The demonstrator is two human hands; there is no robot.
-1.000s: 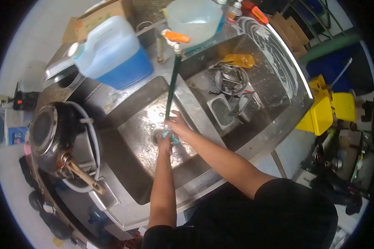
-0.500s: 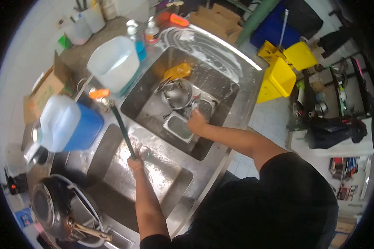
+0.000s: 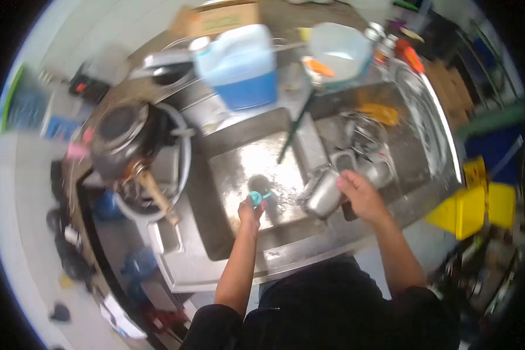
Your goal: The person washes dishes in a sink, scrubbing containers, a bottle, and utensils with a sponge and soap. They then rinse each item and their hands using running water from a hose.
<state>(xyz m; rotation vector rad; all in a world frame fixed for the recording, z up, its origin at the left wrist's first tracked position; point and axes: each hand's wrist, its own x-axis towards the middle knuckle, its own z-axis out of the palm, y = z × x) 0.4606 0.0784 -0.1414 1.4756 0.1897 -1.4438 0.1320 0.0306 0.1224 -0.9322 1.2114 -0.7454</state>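
Observation:
My left hand (image 3: 250, 214) is closed around a small round teal piece (image 3: 255, 199) over the floor of the left basin (image 3: 207, 192). What kind of thing it is does not show clearly. My right hand (image 3: 361, 197) grips the edge of a steel food pan (image 3: 323, 196), tilted above the divide between the basins. The dark green hose (image 3: 296, 131) hangs from the tap into the left basin, its end apart from both hands. In the right basin (image 3: 411, 149) lie a steel bowl (image 3: 364, 133) with utensils, other steel pans and an orange-yellow item (image 3: 379, 114).
Behind the basins stand a jug of blue liquid (image 3: 245, 73) and a white plastic tub (image 3: 339, 49). A blackened pan (image 3: 122, 137) with a wooden handle rests in a large pot on the left. Yellow bins (image 3: 466, 210) stand at the right.
My left hand has let go of the hose and taken the teal piece. My right hand has lifted a steel pan out of the right basin toward the left one. The view has turned left.

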